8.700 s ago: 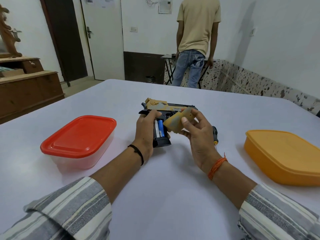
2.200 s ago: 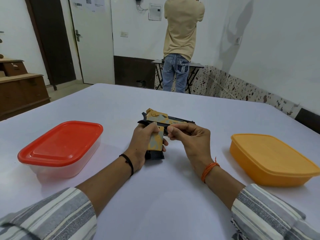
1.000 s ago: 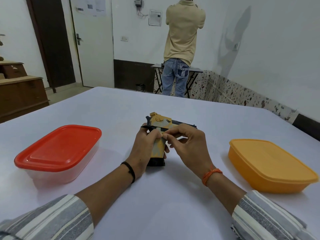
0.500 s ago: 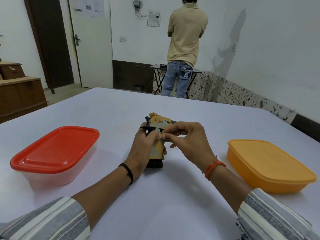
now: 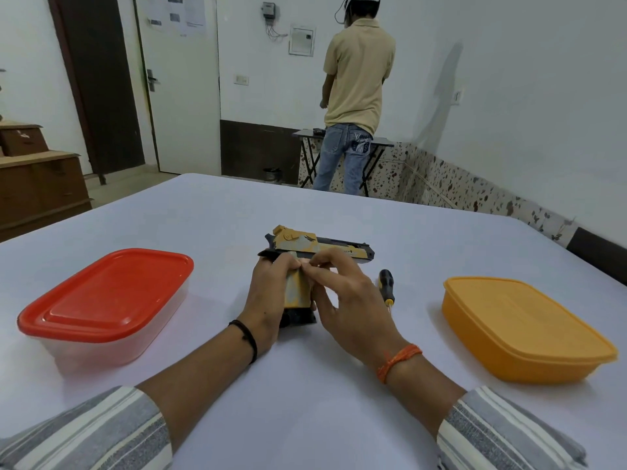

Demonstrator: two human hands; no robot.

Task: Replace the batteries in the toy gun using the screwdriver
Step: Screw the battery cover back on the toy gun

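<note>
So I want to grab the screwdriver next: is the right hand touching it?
Apart. The head view shows bare table between the right hand and the screwdriver, which lies on the table beside it.

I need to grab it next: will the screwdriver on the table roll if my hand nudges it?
Probably: the screwdriver has a rounded black handle and lies free on the smooth table. It looks small and light, so a slight knock would likely shift it.
</note>
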